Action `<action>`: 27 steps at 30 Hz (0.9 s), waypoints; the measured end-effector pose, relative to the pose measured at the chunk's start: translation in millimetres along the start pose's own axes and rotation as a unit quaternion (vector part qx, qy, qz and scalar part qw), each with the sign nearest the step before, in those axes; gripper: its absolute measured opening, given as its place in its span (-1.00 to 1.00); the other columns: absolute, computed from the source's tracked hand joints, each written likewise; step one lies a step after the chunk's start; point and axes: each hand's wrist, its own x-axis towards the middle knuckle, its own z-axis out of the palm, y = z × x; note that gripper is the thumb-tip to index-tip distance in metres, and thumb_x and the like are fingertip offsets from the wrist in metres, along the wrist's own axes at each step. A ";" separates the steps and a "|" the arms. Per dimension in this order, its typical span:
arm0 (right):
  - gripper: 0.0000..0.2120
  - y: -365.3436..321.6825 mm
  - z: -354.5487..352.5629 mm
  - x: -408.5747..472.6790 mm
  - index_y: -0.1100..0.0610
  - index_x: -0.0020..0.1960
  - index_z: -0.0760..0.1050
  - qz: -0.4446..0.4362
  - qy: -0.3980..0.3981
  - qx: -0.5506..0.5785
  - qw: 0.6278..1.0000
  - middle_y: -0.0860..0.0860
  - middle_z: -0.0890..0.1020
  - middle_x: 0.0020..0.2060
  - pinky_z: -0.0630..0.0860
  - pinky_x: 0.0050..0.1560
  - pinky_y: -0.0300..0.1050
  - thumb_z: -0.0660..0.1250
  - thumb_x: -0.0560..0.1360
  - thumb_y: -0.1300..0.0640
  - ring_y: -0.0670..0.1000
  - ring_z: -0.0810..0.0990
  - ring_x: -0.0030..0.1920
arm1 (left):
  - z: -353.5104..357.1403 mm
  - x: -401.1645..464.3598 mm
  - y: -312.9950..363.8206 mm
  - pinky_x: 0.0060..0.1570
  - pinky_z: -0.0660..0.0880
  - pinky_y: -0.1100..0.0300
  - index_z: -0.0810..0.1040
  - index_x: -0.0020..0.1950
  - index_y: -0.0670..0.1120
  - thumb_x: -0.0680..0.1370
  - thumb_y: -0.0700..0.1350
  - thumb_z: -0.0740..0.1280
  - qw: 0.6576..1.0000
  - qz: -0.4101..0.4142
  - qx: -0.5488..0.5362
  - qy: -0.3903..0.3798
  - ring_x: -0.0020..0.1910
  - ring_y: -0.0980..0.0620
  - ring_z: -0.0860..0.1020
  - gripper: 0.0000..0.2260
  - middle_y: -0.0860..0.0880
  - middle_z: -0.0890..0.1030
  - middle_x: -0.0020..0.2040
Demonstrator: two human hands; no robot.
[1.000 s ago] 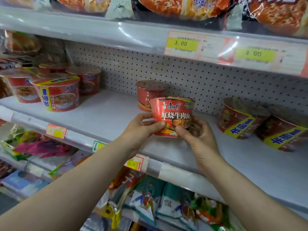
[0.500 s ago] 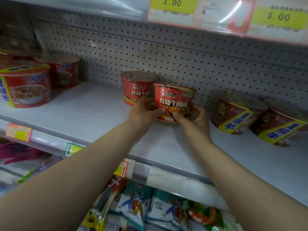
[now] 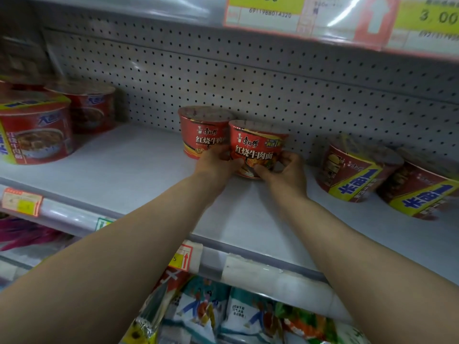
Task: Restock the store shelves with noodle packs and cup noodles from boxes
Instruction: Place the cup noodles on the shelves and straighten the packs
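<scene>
Grey store shelf (image 3: 129,170) backed by perforated board carries sealed noodle bowls only; contents not visible. Left hand (image 3: 215,162) and right hand (image 3: 285,171) clamp their fingers on the lower sides of a red cup noodle (image 3: 257,147), upright, axis vertical, label 红烧牛肉面 facing outward, touching a matching second cup (image 3: 202,131) to its left. Right of the held cup two tilted bowls (image 3: 352,172) lean sideways, and a price tag (image 3: 427,17) above reads 3.00

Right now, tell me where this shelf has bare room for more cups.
Free: the shelf between the large red bowls and the rear cup, and the front strip. Crowded: the held cup beside the rear cup, with the tilted bowls just right.
</scene>
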 end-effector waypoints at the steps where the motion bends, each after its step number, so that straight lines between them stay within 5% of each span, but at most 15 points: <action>1: -0.31 -0.7 0.6 1.2 0.11 0.37 0.34 0.003 -0.003 -0.004 1.000 -0.01 0.56 0.28 0.49 0.25 -0.08 0.61 0.37 0.06 0.01 0.55 0.23 | 0.2 -0.5 1.1 0.28 0.51 -0.18 0.64 -0.01 0.01 0.33 -0.21 0.50 1.000 -0.004 -0.005 -0.003 0.16 -0.19 0.63 -0.72 -0.15 0.69 0.12; 10: -0.33 -1.4 5.2 4.6 0.12 0.38 0.35 0.033 -0.025 0.002 0.999 0.02 0.56 0.32 0.47 0.27 -0.08 0.60 0.39 0.06 0.05 0.54 0.30 | 6.5 -3.3 2.8 0.33 0.49 -0.12 0.52 0.38 -0.22 0.49 -0.24 0.42 1.000 -0.028 0.001 -0.005 0.22 -0.14 0.61 -0.56 -0.16 0.64 0.23; 21: -0.34 -10.7 -18.1 -10.3 0.09 0.52 0.32 0.050 -0.045 0.005 0.998 0.04 0.43 0.46 0.34 0.28 -0.16 0.48 0.50 0.00 0.06 0.42 0.43 | 19.9 -40.8 18.2 0.36 0.44 -0.13 0.56 0.33 -0.15 0.55 -0.12 0.42 0.997 -0.030 0.048 0.054 0.24 -0.10 0.57 -0.64 -0.11 0.63 0.24; 27: -0.43 -22.3 -50.2 -37.0 0.06 0.48 0.38 0.085 -0.051 0.059 0.993 0.01 0.48 0.38 0.50 0.33 0.09 0.45 0.53 -0.02 0.04 0.52 0.27 | 30.5 -95.0 38.2 0.34 0.46 -0.05 0.43 0.43 -0.18 0.52 -0.08 0.45 0.994 -0.041 0.011 0.097 0.24 -0.09 0.54 -0.49 -0.13 0.57 0.30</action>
